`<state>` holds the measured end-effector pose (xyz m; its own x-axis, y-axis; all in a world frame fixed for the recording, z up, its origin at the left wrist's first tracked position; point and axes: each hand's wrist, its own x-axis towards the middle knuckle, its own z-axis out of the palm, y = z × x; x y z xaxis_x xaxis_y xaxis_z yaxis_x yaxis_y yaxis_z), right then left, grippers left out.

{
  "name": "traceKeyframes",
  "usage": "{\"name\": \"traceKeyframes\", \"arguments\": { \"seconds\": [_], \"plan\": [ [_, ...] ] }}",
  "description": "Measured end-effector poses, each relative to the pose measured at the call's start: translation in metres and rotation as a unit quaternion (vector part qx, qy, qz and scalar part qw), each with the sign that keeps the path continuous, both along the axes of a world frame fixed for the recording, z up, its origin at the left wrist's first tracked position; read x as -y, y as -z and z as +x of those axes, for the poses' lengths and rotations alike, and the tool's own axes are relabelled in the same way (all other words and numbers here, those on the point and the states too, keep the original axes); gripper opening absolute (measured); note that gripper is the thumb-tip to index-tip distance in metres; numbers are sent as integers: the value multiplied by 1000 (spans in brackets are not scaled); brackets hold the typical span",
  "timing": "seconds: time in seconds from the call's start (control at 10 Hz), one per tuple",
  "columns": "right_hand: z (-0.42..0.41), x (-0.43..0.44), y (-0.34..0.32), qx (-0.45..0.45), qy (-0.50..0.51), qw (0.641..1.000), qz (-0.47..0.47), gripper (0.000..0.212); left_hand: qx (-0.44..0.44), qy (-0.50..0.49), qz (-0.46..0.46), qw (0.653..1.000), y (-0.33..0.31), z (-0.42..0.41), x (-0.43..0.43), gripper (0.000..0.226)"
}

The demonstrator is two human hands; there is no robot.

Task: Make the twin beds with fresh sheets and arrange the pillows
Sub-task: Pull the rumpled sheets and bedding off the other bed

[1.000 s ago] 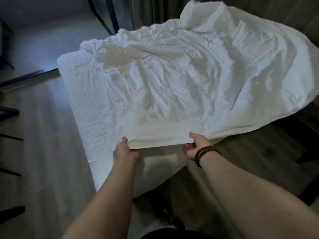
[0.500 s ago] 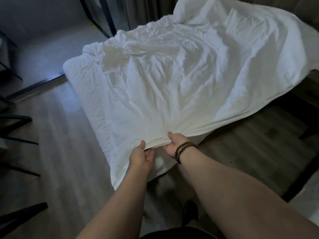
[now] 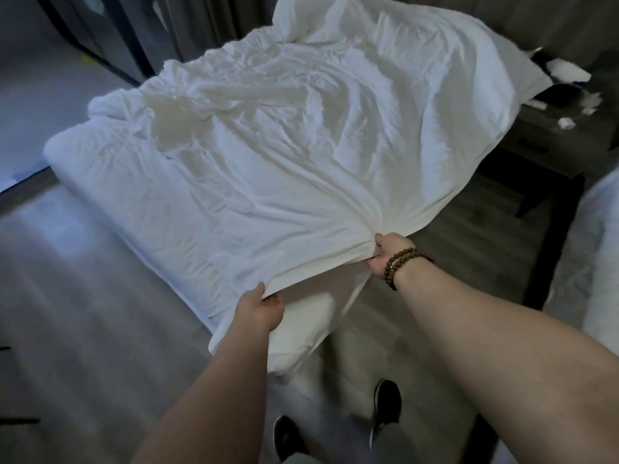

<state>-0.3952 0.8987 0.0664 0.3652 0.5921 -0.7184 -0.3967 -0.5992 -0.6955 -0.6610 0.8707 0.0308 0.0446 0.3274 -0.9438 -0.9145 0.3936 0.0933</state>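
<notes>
A crumpled white sheet (image 3: pixel 301 139) lies loosely over a single bed, whose white mattress (image 3: pixel 97 162) shows along the left side and at the near corner. My left hand (image 3: pixel 259 309) grips the sheet's near edge, thumb on top, lifting it off the mattress corner. My right hand (image 3: pixel 385 254), with a bead bracelet on the wrist, holds a gathered bunch of the same edge further right. The sheet's right side hangs over the bed's edge. No pillow is visible.
Wooden floor lies left of the bed and under my feet (image 3: pixel 387 406). A dark bedside table (image 3: pixel 552 135) with small white items stands at the right. The edge of a second white bed (image 3: pixel 599 256) shows at far right. Curtains (image 3: pixel 201 25) hang behind.
My hands, close together half a second ago, have moved apart along the sheet's edge. The right hand went up and right with bunched cloth. The view shifted, showing the bedside table.
</notes>
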Motion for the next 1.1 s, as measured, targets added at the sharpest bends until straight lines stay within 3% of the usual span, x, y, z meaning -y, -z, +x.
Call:
{"name": "traceKeyframes", "arguments": {
  "seconds": [0.1,0.2,0.3,0.4,0.5,0.6,0.7,0.8,0.9,1.0,1.1],
  "plan": [
    [-38,20,-2,-109,132,985,-4,32,-93,125,133,979,-16,-10,21,10],
    [-93,41,2,-240,104,961,-94,45,-276,301,165,898,-38,-14,34,21],
    [-149,57,4,-333,30,936,-112,52,-454,467,181,737,-50,-22,46,47],
    [-181,60,-9,-326,34,942,-72,33,-417,460,191,760,-50,-45,43,47],
    [-200,53,-21,-296,81,951,-27,17,-201,316,244,895,-57,-77,34,45],
    [-208,57,-27,-255,100,962,-16,18,-90,186,218,954,-66,-115,13,49],
    [-215,66,-32,-248,137,959,-2,13,-67,245,182,950,-82,-147,-6,46],
    [-234,69,-33,-216,174,961,-8,14,-73,418,158,891,-85,-167,-26,27],
    [-266,72,-29,-167,185,968,-30,15,-108,560,181,801,-84,-181,-44,17],
    [-307,71,-28,-203,182,959,-70,41,-97,583,211,778,-84,-191,-43,22],
    [-343,75,-36,-195,106,972,-72,77,-91,622,238,740,-89,-200,-24,20]
  ]
}}
